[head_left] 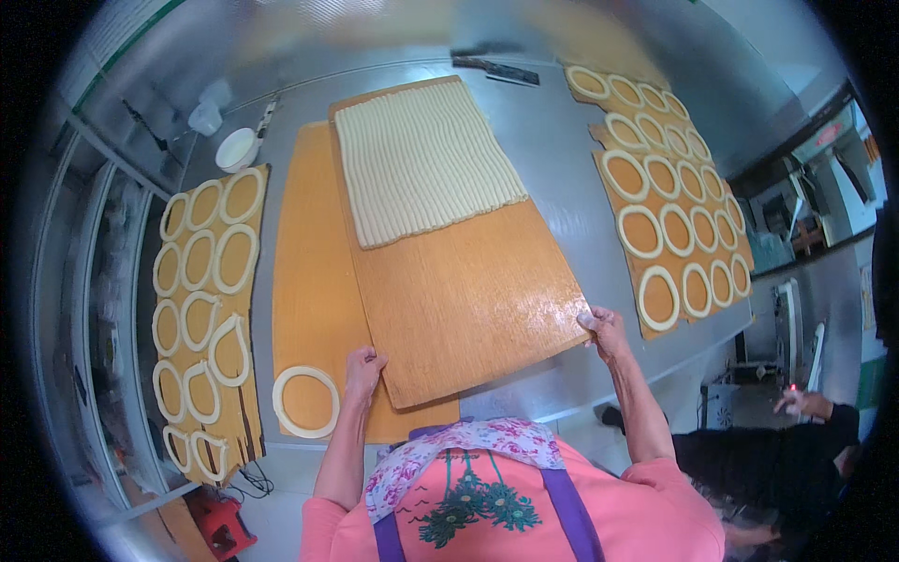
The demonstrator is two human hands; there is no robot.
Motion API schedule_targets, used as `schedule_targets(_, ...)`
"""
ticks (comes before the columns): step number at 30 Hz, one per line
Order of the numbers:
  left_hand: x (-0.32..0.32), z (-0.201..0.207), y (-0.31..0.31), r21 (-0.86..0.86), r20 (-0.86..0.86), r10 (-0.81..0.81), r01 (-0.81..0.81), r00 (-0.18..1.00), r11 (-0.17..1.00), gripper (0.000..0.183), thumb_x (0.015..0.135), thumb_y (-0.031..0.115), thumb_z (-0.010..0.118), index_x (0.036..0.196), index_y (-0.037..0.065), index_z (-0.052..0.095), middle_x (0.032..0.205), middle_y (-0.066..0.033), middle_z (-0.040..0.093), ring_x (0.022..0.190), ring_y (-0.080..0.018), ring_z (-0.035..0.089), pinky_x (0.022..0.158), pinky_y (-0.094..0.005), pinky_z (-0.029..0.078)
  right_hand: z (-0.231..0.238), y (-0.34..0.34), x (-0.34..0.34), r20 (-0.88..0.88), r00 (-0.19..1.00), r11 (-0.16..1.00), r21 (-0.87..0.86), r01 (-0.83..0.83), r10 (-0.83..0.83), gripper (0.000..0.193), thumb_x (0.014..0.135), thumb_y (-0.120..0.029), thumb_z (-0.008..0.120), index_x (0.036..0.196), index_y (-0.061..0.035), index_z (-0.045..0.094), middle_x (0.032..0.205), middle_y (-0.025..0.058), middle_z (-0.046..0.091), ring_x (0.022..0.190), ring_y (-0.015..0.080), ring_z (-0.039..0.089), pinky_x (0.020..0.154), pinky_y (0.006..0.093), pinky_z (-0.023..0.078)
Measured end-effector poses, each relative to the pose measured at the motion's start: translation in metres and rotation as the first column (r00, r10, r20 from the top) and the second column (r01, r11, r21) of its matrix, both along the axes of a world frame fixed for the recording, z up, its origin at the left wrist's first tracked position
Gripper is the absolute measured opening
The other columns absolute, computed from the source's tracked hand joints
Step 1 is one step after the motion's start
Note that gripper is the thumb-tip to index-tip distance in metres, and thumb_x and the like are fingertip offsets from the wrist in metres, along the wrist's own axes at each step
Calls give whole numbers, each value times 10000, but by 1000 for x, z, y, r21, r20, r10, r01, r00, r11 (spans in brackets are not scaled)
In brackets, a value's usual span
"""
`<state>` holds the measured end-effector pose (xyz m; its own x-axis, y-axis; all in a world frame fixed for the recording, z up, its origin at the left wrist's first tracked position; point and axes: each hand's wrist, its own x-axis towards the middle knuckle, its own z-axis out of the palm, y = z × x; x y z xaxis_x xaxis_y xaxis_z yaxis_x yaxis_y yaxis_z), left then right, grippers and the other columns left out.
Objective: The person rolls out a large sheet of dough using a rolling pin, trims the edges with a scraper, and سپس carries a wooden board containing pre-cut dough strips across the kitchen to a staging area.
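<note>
At the board (459,314), I see the left hand (364,372) closed on its left edge, the right hand (605,331) on its right; dough strips (426,159) cover the board's far part.

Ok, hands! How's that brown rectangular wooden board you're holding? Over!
Left hand gripping board, left edge; right hand, near right corner. Long pale dough strips on far half. Pale round dough ring just left of left hand.

From here, the upper board (468,300) hides much of the lower board (307,253); the right hand (605,332) has fingers tucked from sight beneath it. A co-worker (768,459), near right, is dim, partly cut off. Left, shelf contents (110,272) blur.
</note>
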<state>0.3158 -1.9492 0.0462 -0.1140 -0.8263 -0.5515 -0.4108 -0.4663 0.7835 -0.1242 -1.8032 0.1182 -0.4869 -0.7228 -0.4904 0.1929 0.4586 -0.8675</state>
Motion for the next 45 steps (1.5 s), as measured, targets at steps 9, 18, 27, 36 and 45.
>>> schedule_targets(9, -5, -1, 53, 42, 454, -442, 477, 773, 878, 287, 667, 256, 728, 675, 1, 597, 609, -161, 600, 599, -272, 614, 556, -389, 471, -47, 120, -8, 16, 1000, 981, 194, 4, -7, 313, 821, -214, 696, 1038, 10, 665, 862, 34, 664, 702, 112, 612, 506, 225, 496)
schedule_targets(18, 11, -16, 76, 82, 476, -441, 462, 760, 883, 282, 730, 283, 659, 721, 7, 598, 698, -193, 633, 703, -321, 635, 627, -412, 482, -67, 161, 14, 16, 997, 956, 282, -78, 77, 310, 845, -274, 678, 1000, -6, 675, 849, 40, 666, 710, 133, 620, 577, 260, 515)
schedule_targets(27, -29, 34, -7, -355, 540, -91, 325, 837, 876, 332, 814, 300, 615, 936, -4, 664, 771, -202, 651, 719, -324, 646, 657, -409, 496, -41, 129, 15, -755, 456, 863, 500, -66, 472, 377, 881, -336, 616, 705, -2, 616, 624, 202, 564, 594, 340, 567, 573, 433, 450)
schedule_targets(36, -90, -16, -97, -376, 84, 147, -105, 986, 921, 493, 723, 240, 787, 1094, -46, 634, 893, -80, 659, 808, -152, 615, 742, -284, 505, -100, 100, 12, -942, 329, 976, 133, 172, 70, 325, 912, -322, 569, 724, -58, 561, 624, 170, 579, 583, 398, 571, 538, 470, 431)
schedule_targets(45, -91, -29, -102, -453, 119, 107, -42, 987, 891, 444, 712, 177, 782, 1090, -9, 641, 948, -105, 632, 869, -200, 608, 774, -314, 505, -102, 96, 15, -974, 215, 983, 103, 152, 68, 271, 896, -286, 587, 701, -103, 550, 616, 122, 588, 529, 351, 568, 478, 435, 422)
